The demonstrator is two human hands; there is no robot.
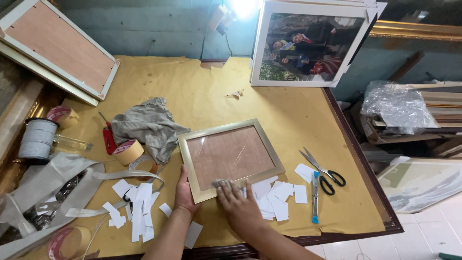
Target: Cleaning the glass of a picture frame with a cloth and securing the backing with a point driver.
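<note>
**Glazed frame steadied and wiped on the worktop**

Head view: a pale gold rectangular picture frame with a glass pane [231, 158] lies flat near the front edge of the yellow paper-covered worktop [298, 120]. It is judged light and stiff, but fragile and slippery on the glass; the mouldings are best gripped. The left hand [184, 192] is laid against the frame's lower-left edge, its grip loosely spread. The right hand [239, 204] is pressed flat, fingers together, on a small grey cloth wad [222, 183] at the frame's front edge.
</note>
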